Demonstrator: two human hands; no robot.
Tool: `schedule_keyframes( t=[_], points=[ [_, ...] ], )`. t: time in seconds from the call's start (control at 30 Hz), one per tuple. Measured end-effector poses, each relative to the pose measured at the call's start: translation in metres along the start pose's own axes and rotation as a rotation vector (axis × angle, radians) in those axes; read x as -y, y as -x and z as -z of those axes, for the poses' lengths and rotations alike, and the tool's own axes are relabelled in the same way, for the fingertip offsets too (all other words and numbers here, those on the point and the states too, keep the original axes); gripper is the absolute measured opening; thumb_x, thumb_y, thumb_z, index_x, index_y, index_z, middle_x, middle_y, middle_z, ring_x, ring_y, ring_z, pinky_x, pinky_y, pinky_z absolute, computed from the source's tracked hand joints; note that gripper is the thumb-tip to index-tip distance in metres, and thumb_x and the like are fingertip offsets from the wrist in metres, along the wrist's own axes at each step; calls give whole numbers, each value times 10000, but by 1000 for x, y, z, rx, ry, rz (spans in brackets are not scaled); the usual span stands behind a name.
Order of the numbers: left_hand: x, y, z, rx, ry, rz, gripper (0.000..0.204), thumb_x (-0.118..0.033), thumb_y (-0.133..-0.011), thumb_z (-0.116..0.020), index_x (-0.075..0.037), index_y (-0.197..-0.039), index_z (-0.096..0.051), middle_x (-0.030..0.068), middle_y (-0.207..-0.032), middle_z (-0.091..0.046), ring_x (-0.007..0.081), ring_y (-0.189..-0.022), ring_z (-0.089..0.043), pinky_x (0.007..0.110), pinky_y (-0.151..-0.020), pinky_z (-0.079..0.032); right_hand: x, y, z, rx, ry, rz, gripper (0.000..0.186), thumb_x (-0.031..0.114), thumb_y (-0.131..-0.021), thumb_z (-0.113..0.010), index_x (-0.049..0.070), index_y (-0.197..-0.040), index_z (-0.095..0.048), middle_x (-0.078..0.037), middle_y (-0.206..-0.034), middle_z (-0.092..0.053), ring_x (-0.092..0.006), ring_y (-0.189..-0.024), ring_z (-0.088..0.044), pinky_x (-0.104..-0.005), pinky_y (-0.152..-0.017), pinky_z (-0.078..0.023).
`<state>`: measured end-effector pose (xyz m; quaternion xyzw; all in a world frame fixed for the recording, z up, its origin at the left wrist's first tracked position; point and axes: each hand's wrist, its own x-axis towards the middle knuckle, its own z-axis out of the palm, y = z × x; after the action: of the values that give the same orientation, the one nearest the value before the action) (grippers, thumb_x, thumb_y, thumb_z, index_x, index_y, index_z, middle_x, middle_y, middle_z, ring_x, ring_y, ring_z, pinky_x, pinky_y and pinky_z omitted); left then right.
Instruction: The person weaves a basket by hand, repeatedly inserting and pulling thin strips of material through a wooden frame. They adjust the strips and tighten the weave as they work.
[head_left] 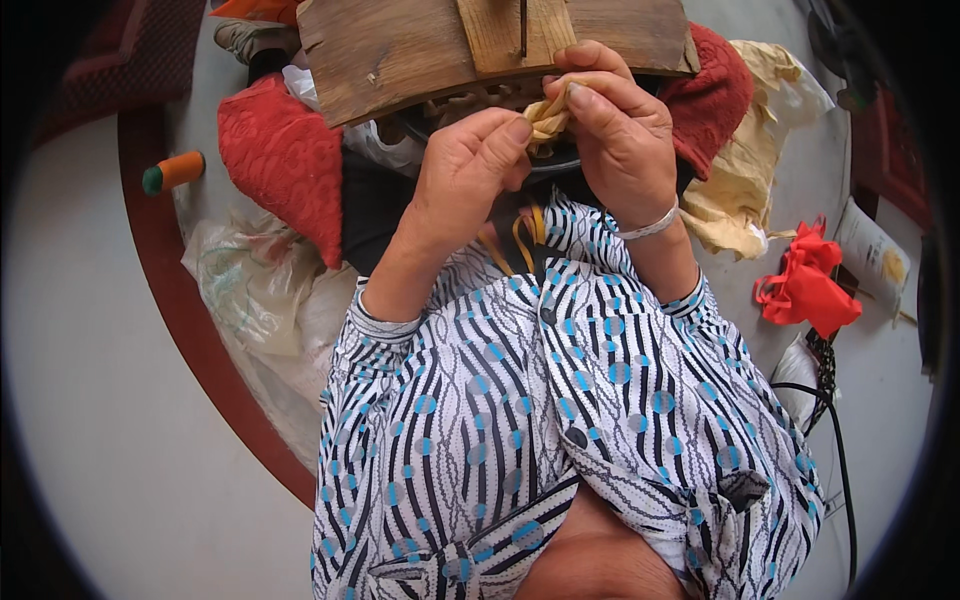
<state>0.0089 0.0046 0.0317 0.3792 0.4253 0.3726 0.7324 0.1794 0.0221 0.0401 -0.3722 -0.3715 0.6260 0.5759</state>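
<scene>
Between my two hands is a twisted tan strip (546, 122), folded over on itself; whether it is husk, paper or cloth I cannot tell. My left hand (468, 165) pinches its left end between thumb and bent fingers. My right hand (622, 135) grips the other end, thumb on top and fingers curled behind. Both hands are just in front of a wooden board (400, 50) with a lighter wood block (495, 40) on it. A thin dark metal rod (523, 28) stands at the block. Under the board's near edge, partly hidden, shows a dark round basin (560, 163).
Red textured cloth (280, 150) lies at both sides of the board. An orange and green thread spool (173, 173) is at the left, above a clear plastic bag (245, 280). To the right are crumpled tan material (745, 170), a red bag (812, 280) and a black cable (845, 470).
</scene>
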Motion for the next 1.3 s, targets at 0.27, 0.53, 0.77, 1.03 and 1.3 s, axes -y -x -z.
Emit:
schedule_keyframes(
  t=[0.27, 0.53, 0.77, 1.03, 1.3],
  points=[
    [2, 18, 18, -246, -1155, -653, 149, -67, -836, -663, -40, -982, -647, 99, -721, -584, 242, -601, -589, 329, -532, -455, -2, 0, 26, 170, 344, -35, 324, 134, -936, -585, 30, -1243, -591, -34, -1147, -611, -107, -1034, -562, -234, -885, -455],
    [-2, 0, 12, -119, -1113, -694, 117, -81, -853, -658, -16, -951, -650, 89, -739, -614, 240, -649, -610, 296, -573, -471, 32, -13, 34, 611, 1241, 159, 182, 174, -825, -697, 18, -827, -601, -135, -674, -543, -313, -640, -566, -367, -575, -454],
    [-7, 0, 20, 176, -812, -296, 135, -81, -911, -607, 29, -983, -639, 97, -780, -632, 169, -689, -604, 265, -644, -473, 51, -6, 38, 736, 1333, 321, 187, 205, -814, -694, 40, -834, -607, -91, -723, -585, -286, -742, -599, -370, -697, -447],
    [-33, -22, 11, 218, -654, -241, 161, -102, -934, -598, 27, -1018, -647, 51, -811, -635, 105, -739, -578, 247, -663, -468, 59, -29, 26, 648, 955, 2, 161, 123, -924, -607, -2, -1026, -609, -75, -740, -567, -134, -683, -543, -262, -635, -458],
    [-43, -57, 33, 44, -461, -330, 221, -134, -951, -550, 30, -1070, -638, 9, -707, -575, 86, -650, -520, 236, -596, -448, 42, -51, 27, 229, 883, 61, 158, 147, -945, -580, 6, -1001, -623, -54, -764, -589, -117, -710, -540, -258, -659, -461]
  ],
)
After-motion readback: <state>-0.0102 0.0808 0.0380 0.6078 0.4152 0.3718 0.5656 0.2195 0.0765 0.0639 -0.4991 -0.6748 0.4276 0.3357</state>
